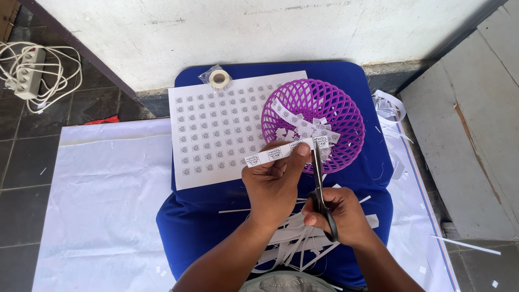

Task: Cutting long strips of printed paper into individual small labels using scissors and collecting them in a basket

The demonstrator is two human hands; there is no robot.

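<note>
Narrow white paper strip of small printed labels [278, 152], pinched in left hand [273, 181], long axis near-horizontal, right end tilted slightly up and reaching over the rim of the purple plastic lattice basket [313, 121]; black-handled scissors [319, 189], gripped in right hand [340, 213], blades pointing away from the person and crossing the strip's right end. Basket holds cut white label squares; just left of it a white rectangular sheet of gridded labels [216, 130] lies flat on the blue cushioned worktop [189, 221]. White tape roll in clear wrapper [219, 79] at the sheet's far edge; loose white paper offcuts [294, 240] under the wrists.
</note>
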